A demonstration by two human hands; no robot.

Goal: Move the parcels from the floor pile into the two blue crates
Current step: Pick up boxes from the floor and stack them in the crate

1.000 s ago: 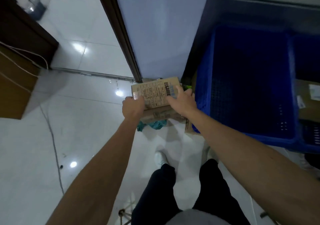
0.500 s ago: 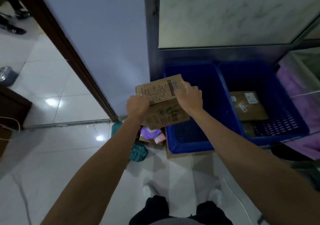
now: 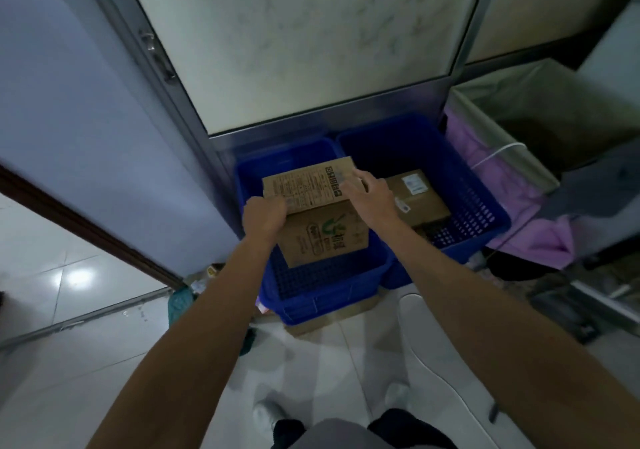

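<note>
- The two crates sit side by side on the floor against the foot of a frosted glass panel, so they stay out of the walkway yet within reach of someone standing over them.
- The left crate shows only bare mesh floor beneath the carried load. It looks like the one being filled now.
- The right crate already has a brown parcel lying flat in it, label up.
- The cardboard box is held above the left crate, tilted with its printed top toward the camera. It is not yet set down.
- The left hand curls around the box's left edge and the right hand clasps its upper right corner — a grip on each side keeps it steady for lowering.
- Bits of the floor pile show left of the crates — probably more to carry.
</note>
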